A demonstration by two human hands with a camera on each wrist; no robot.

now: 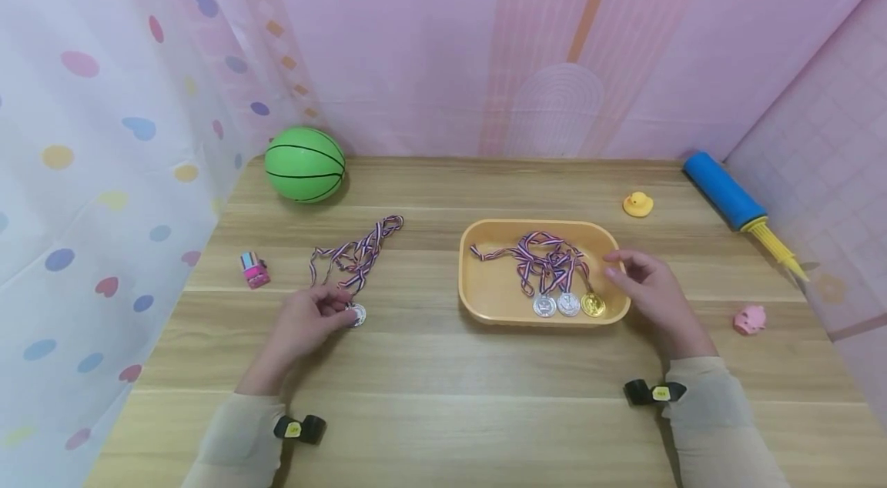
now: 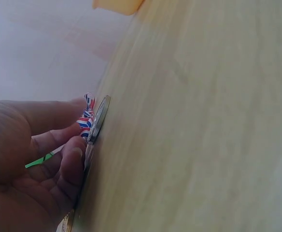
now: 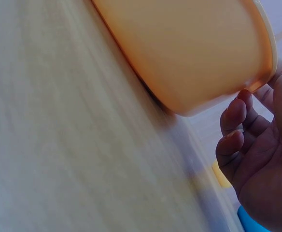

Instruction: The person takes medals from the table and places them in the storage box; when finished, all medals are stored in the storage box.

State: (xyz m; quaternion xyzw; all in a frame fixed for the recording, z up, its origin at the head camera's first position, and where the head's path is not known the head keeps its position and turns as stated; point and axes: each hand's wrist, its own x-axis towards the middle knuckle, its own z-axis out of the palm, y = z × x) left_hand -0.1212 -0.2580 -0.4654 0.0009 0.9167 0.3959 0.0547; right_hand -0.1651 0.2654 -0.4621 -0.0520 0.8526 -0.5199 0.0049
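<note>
Tabletop (image 1: 443, 411): green ball (image 1: 305, 165) near far left corner. Left hand (image 1: 305, 322) pinches medal ribbon (image 2: 85, 122); right hand (image 1: 654, 295) grips tray (image 1: 495, 292) holding 3 medals (image 1: 568, 304).

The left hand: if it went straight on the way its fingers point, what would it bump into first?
Beyond the medal and the ribbon it pinches, the left hand would probably meet the tray's left side; the head view shows nothing else between, though depth is hard to judge.

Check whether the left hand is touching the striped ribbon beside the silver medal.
Touching. The left wrist view shows it: the left hand pinches the striped ribbon between its fingers, right beside the silver medal.
</note>
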